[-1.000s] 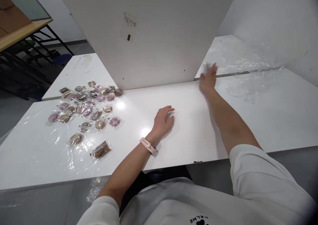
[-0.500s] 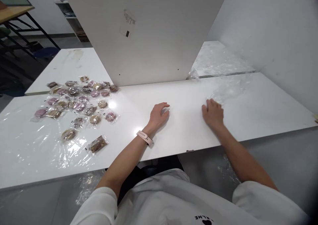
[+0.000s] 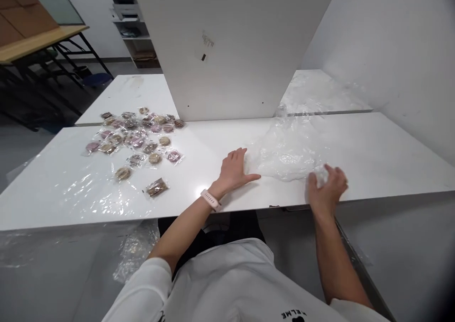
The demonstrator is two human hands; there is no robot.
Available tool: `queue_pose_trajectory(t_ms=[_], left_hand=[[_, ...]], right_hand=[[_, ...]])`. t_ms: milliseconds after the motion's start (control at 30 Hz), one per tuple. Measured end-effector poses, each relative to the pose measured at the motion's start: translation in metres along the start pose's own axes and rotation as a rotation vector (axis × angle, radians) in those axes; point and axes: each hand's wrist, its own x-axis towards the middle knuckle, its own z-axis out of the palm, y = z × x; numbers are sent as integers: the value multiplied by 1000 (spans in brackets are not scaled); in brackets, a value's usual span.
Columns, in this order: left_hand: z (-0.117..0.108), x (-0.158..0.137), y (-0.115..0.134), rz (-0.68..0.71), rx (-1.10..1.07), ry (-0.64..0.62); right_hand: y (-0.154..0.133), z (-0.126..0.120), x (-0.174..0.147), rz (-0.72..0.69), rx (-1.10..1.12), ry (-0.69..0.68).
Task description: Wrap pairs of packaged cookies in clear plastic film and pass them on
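Observation:
Crumpled clear plastic film (image 3: 287, 149) lies on the white table between my two hands, shining where light strikes it. My left hand (image 3: 234, 170), with a pale pink band at the wrist, rests at the film's left edge. It is open, thumb stretched well away from the fingers. At the film's right edge is my right hand (image 3: 327, 189), also open, its fingers bent and apart from the thumb. Whether the right fingertips touch the film is hard to make out.
Many small wrapped cookies (image 3: 137, 139) are spread over the table's left side. A wrapped brown bar (image 3: 157, 187) sits nearest the front edge. Behind the table stands an upright white panel (image 3: 234, 51). More clear film (image 3: 137, 251) hangs below the front edge.
The plastic film now lies bunched between my hands, where bare tabletop showed before. My right hand has moved right and nearer me, and my left thumb has spread out. The view has shifted left.

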Motion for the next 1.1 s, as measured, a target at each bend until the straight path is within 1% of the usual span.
queue_pose_trajectory(t_ms=[33, 100, 167, 200, 233, 267, 333, 367, 400, 433, 467, 500, 533, 600, 633, 700, 767, 833, 867, 933, 1000, 1033, 1100], left_hand=[[7, 7, 1, -8, 54, 24], [14, 24, 0, -95, 65, 72], [6, 34, -8, -208, -50, 82], [-3, 36, -14, -247, -120, 77], [-15, 35, -21, -270, -170, 71], [-29, 32, -29, -280, -185, 64], [-60, 24, -44, -284, -84, 35], [-76, 20, -50, -299, 8, 18], [-91, 17, -54, -313, 105, 6], [-104, 14, -56, -315, 190, 4], [-116, 11, -57, -294, 255, 22], [-127, 8, -57, -250, 297, 58], [-137, 3, -57, -192, 316, 112], [-154, -11, -57, -99, 323, 248], [-160, -22, -60, -92, 332, 321], [-165, -51, -70, -161, 377, 436], [-160, -86, -85, -288, 437, 487], [-145, -120, -101, -400, 472, 457], [-135, -135, -107, -427, 480, 418], [-117, -157, -115, -404, 500, 366], [-107, -164, -118, -351, 517, 356], [-106, -163, -117, -334, 518, 358], [-111, -149, -115, -324, 509, 359]], right_hand=[[-2, 4, 3, -9, -4, -6], [-17, 3, -8, -52, 33, 40], [-38, -11, -34, -200, 93, -40], [-47, -24, -49, -260, 144, -118], [-54, -40, -61, -301, 214, -239], [-58, -58, -71, -329, 303, -405], [-62, -94, -73, -337, 493, -743], [-63, -107, -67, -316, 565, -837], [-65, -115, -56, -283, 605, -846], [-68, -117, -42, -249, 613, -781], [-73, -111, -26, -235, 594, -678], [-80, -98, -10, -254, 556, -570], [-88, -79, 6, -304, 505, -492], [-104, -29, 33, -492, 384, -476], [-110, -3, 45, -539, 297, -497], [-117, 44, 64, -564, 152, -530], [-118, 77, 79, -518, 64, -505], [-117, 94, 93, -445, 30, -444], [-117, 98, 98, -408, 24, -419], [-117, 101, 103, -360, 31, -390], [-118, 99, 102, -347, 59, -369], [-118, 98, 101, -353, 78, -357], [-119, 97, 96, -361, 111, -338]])
